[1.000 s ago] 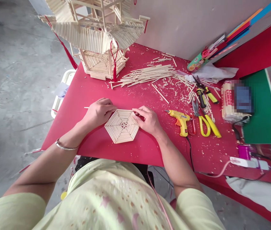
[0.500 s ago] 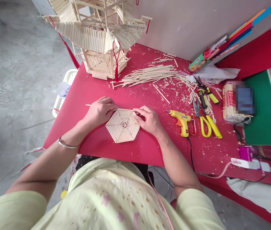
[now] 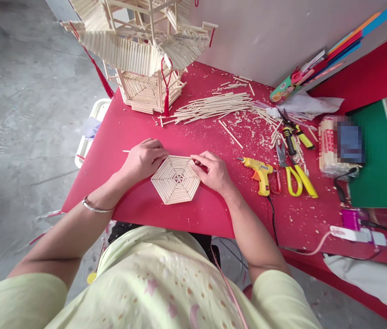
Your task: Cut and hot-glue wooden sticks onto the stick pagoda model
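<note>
A flat hexagonal panel of thin wooden sticks (image 3: 175,187), laid in rings around a small open centre, is on the red table in front of me. My left hand (image 3: 145,157) is closed at its upper left edge, fingertips curled against the rim. At the upper right corner, my right hand (image 3: 211,170) pinches the panel between thumb and fingers. The tip of a pale stick (image 3: 126,151) shows to the left of my left hand; the rest of it is hidden.
A tiered stick pavilion (image 3: 145,55) with red tassels stands at the back left. Loose sticks (image 3: 214,107) and crumbs lie behind the panel. Rightward are a yellow glue gun (image 3: 261,173), yellow-handled scissors (image 3: 292,176), pliers (image 3: 294,132) and a bundle of sticks (image 3: 326,148).
</note>
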Demonstrator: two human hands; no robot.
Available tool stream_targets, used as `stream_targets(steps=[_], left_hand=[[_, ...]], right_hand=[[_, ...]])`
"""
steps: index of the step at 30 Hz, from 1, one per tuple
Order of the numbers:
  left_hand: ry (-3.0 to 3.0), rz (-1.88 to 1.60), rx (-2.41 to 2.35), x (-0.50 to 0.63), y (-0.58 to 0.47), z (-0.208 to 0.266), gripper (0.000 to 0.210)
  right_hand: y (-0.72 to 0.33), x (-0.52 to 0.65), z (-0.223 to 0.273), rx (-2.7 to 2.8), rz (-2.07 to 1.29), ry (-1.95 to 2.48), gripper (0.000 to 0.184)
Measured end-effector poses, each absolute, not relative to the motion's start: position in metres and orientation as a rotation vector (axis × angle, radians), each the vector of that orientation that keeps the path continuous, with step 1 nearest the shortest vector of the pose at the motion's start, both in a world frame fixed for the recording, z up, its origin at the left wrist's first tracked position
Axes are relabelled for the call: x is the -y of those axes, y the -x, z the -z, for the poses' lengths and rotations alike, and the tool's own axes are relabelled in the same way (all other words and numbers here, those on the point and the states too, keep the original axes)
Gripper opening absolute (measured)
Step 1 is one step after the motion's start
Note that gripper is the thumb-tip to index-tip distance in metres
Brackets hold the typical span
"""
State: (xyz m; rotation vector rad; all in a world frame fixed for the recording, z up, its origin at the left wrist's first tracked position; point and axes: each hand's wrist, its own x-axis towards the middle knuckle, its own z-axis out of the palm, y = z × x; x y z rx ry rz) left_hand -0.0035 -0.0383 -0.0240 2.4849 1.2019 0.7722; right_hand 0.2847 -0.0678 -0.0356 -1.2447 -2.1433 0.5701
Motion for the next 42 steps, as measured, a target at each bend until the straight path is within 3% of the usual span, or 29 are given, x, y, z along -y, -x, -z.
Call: stream_targets(steps=[42], left_hand=[[-2.452,-0.779,-1.242,0.0379,0.0003,0.0242,0.033]], right_hand=[[-0.2857,0.0667,0.0372,2.165,-0.562,1.269,0.033]])
